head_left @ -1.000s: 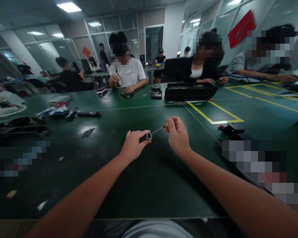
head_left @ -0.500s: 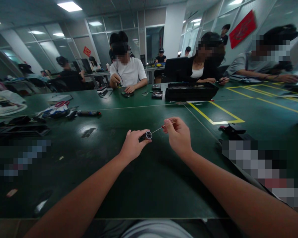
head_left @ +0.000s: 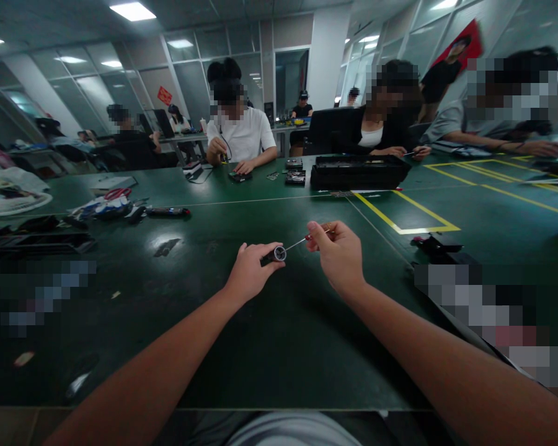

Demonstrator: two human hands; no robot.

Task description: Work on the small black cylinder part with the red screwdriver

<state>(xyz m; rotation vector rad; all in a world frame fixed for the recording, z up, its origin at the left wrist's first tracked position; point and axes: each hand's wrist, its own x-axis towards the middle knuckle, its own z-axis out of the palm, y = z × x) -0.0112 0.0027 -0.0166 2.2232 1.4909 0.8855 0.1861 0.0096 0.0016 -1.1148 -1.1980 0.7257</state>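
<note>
My left hand (head_left: 251,272) is closed around a short black cylinder with a silver-rimmed round end (head_left: 279,253), which faces right and toward me. Dark parts show inside that rim; their detail is too small to make out. In my right hand (head_left: 338,254) I pinch a screwdriver (head_left: 297,243) by its reddish, partly see-through handle. Its thin metal shaft slopes down to the left, and the tip is at the cylinder's rimmed end. Whether the tip touches anything inside cannot be seen. Both hands are above the green table (head_left: 279,347).
To the left lie a dark tube-shaped tool (head_left: 168,212), red-handled scissors (head_left: 118,193) and a black tray (head_left: 37,244). A long black box (head_left: 360,171) stands across the table. Black parts (head_left: 439,243) lie at right. Several people sit opposite, their hands on small items.
My right hand has shifted slightly right with the screwdriver, while the left stays nearly still. In the back right, a standing person in black has moved in front of the red banner.
</note>
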